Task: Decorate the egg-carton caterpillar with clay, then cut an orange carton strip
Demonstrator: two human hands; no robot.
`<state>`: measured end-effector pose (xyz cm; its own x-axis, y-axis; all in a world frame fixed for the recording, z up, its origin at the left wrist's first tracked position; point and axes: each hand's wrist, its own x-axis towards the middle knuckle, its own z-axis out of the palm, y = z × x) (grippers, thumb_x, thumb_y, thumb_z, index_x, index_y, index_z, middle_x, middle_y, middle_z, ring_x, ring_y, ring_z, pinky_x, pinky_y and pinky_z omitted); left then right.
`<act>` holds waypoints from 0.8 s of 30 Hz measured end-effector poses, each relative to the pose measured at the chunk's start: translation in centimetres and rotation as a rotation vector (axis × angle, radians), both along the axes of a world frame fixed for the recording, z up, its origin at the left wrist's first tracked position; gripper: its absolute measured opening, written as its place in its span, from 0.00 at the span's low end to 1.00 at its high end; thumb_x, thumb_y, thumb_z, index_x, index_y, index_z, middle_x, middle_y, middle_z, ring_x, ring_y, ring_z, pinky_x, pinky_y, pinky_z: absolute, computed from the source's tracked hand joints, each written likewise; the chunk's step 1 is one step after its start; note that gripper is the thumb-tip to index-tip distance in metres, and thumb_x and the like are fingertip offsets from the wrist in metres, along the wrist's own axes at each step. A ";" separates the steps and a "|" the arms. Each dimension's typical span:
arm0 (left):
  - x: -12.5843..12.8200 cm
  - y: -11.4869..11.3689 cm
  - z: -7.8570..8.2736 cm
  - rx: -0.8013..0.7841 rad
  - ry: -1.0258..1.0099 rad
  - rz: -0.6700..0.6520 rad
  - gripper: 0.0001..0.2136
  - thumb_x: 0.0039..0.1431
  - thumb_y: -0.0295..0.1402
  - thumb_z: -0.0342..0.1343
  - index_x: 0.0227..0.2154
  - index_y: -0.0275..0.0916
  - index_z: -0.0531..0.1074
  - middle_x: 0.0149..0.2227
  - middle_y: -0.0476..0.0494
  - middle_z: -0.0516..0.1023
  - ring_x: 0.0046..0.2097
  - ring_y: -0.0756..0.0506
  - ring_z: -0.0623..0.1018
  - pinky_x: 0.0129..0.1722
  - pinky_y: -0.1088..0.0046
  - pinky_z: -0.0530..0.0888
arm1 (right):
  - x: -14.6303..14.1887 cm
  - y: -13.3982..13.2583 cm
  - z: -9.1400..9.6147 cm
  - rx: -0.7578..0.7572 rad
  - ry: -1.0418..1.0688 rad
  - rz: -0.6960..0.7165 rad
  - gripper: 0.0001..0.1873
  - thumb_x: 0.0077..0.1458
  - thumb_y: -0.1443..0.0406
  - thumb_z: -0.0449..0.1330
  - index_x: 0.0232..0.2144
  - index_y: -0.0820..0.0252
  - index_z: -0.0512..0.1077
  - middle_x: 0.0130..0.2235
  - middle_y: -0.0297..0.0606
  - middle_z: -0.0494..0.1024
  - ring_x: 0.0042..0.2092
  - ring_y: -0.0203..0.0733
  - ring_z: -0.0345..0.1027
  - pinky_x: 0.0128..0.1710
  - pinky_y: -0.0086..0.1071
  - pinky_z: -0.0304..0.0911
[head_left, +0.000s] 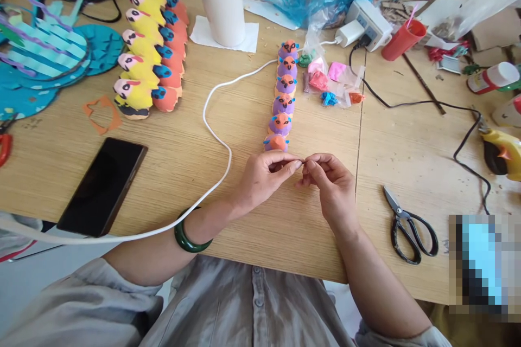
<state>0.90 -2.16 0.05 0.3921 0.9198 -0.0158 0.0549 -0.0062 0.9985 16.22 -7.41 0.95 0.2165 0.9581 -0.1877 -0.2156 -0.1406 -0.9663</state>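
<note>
My left hand (266, 173) and my right hand (331, 181) meet at the fingertips above the table. Both are closed in a pinch, with a tiny dark bit between them, too small to name. Just beyond my left hand runs a row of small purple clay figures (284, 103) with orange faces and blue ears. Dark eye marks show on most of them; the nearest one has a plain orange face. Small bags of coloured clay (318, 80), pink, red, blue and orange, lie to the right of the row.
Black-handled scissors (402, 222) lie right of my right hand. A phone (103, 184) rests at left, and a white cable (230, 157) crosses over my left forearm. Behind stand yellow and orange figure rows (140, 46), a white bottle (222, 5), a power strip (368, 21) and a red cup (402, 38).
</note>
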 end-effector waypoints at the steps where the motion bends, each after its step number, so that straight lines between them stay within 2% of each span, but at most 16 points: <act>1: 0.0 0.0 0.0 0.000 0.003 -0.003 0.10 0.63 0.37 0.62 0.38 0.37 0.83 0.36 0.45 0.86 0.36 0.48 0.82 0.36 0.75 0.76 | 0.0 0.0 0.0 0.004 -0.012 -0.001 0.09 0.58 0.58 0.69 0.35 0.57 0.76 0.29 0.30 0.75 0.26 0.31 0.68 0.29 0.30 0.76; 9: -0.2 -0.1 -0.3 0.027 0.036 -0.031 0.09 0.63 0.37 0.61 0.38 0.38 0.83 0.39 0.45 0.86 0.38 0.47 0.82 0.38 0.74 0.76 | -0.2 0.2 -0.1 0.064 -0.168 -0.028 0.10 0.56 0.57 0.69 0.34 0.57 0.76 0.29 0.31 0.75 0.26 0.31 0.67 0.27 0.28 0.74; 17: -0.4 0.1 0.0 -0.025 0.063 -0.056 0.11 0.62 0.38 0.61 0.38 0.36 0.84 0.38 0.43 0.85 0.39 0.46 0.81 0.39 0.73 0.74 | 0.1 -0.1 -0.4 0.135 -0.332 -0.007 0.03 0.60 0.63 0.66 0.36 0.56 0.78 0.31 0.31 0.79 0.27 0.31 0.71 0.29 0.27 0.72; 20: -0.4 0.1 0.4 -0.045 0.091 -0.050 0.12 0.62 0.39 0.60 0.36 0.35 0.83 0.33 0.44 0.83 0.34 0.48 0.77 0.34 0.73 0.71 | 0.3 -0.1 -0.4 0.146 -0.343 0.004 0.03 0.60 0.63 0.66 0.36 0.56 0.79 0.31 0.31 0.80 0.27 0.31 0.71 0.29 0.27 0.72; 24: -0.5 0.1 1.0 -0.039 0.122 -0.047 0.16 0.63 0.41 0.57 0.26 0.36 0.78 0.22 0.51 0.69 0.26 0.52 0.65 0.25 0.74 0.60 | 0.3 -0.1 -0.4 0.144 -0.352 0.013 0.03 0.60 0.63 0.66 0.36 0.55 0.79 0.31 0.31 0.80 0.27 0.31 0.71 0.29 0.28 0.72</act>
<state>0.44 -2.01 1.05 0.4276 0.8983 -0.1013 0.1769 0.0267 0.9839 16.51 -7.51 0.57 0.2310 0.9724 0.0325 0.1339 0.0013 -0.9910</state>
